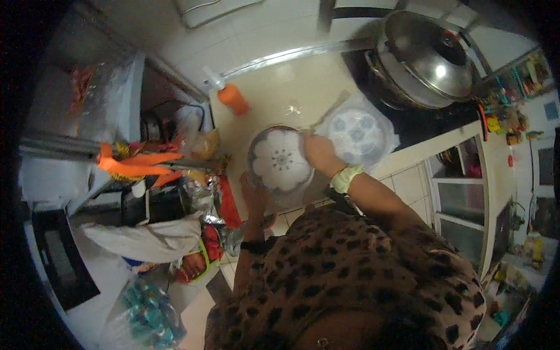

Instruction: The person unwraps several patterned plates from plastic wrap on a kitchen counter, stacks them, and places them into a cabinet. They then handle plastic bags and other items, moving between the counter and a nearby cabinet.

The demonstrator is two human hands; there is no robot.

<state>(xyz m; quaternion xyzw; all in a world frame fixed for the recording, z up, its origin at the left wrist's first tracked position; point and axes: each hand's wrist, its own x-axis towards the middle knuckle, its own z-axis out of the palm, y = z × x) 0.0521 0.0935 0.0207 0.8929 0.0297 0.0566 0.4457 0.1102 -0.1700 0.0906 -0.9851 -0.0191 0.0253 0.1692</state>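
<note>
A round bowl (280, 159) with a white flower-shaped inside and a dark rim is in front of me at the counter's front. My right hand (321, 153) grips its right rim, a pale green scrunchie around the wrist. Along the lower left side of the bowl, my left hand (253, 190) is in shadow and blurred, and its fingers appear to hold the bowl's edge. Just right of my right hand lies a round item in translucent plastic wrapping (358, 131), with several bluish round patches showing through.
An orange pump bottle (233, 98) stands at the back left of the cream counter (280, 96). A large lidded metal pot (428, 61) sits on the black cooktop (420, 124) at right. Orange rubber gloves (135, 162) hang on the left, above a grey cloth (148, 238).
</note>
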